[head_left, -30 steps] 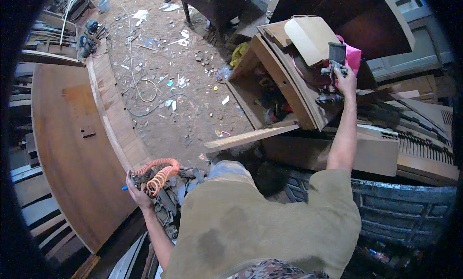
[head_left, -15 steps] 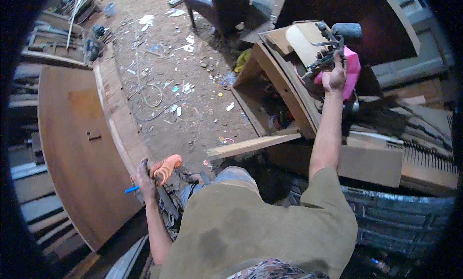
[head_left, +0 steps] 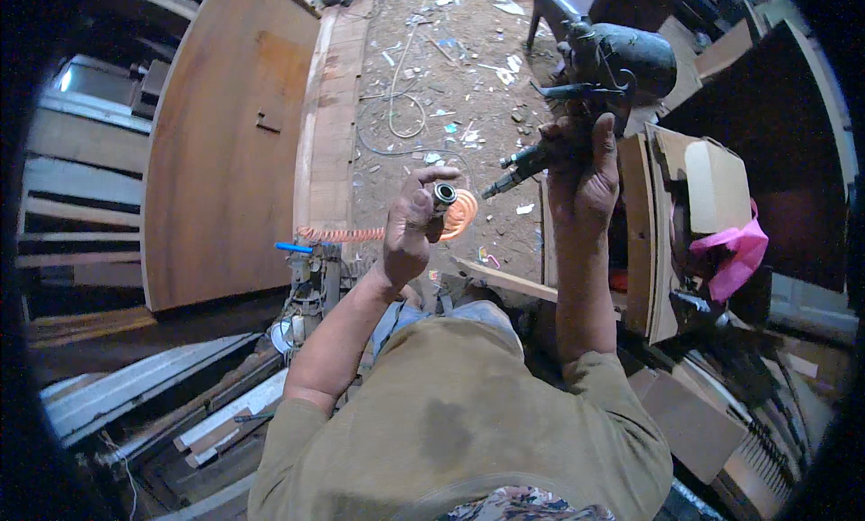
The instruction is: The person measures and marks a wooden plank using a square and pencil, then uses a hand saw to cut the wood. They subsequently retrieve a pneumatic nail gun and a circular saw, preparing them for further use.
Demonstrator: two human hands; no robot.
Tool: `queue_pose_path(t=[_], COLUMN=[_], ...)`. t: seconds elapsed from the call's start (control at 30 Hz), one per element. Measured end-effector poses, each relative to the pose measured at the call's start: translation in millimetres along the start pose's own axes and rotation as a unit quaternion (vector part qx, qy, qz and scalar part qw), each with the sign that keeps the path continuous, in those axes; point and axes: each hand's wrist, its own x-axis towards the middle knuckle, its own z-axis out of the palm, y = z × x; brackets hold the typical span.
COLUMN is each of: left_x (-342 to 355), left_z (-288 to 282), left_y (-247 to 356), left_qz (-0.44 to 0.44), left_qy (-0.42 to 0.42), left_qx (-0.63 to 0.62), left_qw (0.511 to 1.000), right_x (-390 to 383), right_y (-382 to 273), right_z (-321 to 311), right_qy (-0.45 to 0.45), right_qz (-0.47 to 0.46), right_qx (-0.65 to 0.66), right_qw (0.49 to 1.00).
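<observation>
My left hand (head_left: 407,237) is closed around the metal coupler (head_left: 444,194) of an orange coiled air hose (head_left: 462,216). The coupler's round open end faces up. Stretched coils run left from this hand toward a blue lever (head_left: 294,248). Higher and to the right, my right hand (head_left: 587,183) grips a dark, stained spray gun (head_left: 581,90) with a cylindrical cup (head_left: 638,63). From the gun a narrow metal fitting (head_left: 501,187) points left toward the coupler, with a gap between them. My right palm and fingers partly hide the gun's handle.
A large brown wooden panel (head_left: 230,151) lies at the left. On the right stands an open wooden cabinet (head_left: 638,223) with a pink plastic bag (head_left: 734,251) beside it. A loose wooden strip (head_left: 509,282) juts out near my knees. Litter and a thin hose (head_left: 393,106) lie on the dirt floor.
The spray gun has come off the cabinet area toward me in my right hand. My left hand has moved right and up with the coupler, stretching the orange hose. The view has shifted left.
</observation>
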Motion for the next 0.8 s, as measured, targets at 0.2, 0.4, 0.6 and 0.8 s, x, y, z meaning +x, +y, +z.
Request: queue_pose_path(t=[0.2,0.4,0.6,0.8], left_x=[-18,-33,-37,-45], left_z=[-21,-45,-64,-86], left_y=[2,13,8,-1], left_qz=[0.013,-0.025,-0.035,-0.159], left_qy=[0.0,-0.005,0.018,-0.053], left_qx=[0.025,-0.01,-0.033,-0.009], left_qw=[1.0,1.0,0.999,0.986], right_x=[-10,-16,-14,-15], right_y=[33,64,98,125], right_z=[49,67,67,78], right_qy=[-0.088,-0.094,-0.149,-0.209], right_qz=[0.026,0.063,0.106,0.18], right_qx=[0.026,-0.029,-0.052,0.036], right_qw=[0.995,0.993,0.982,0.961])
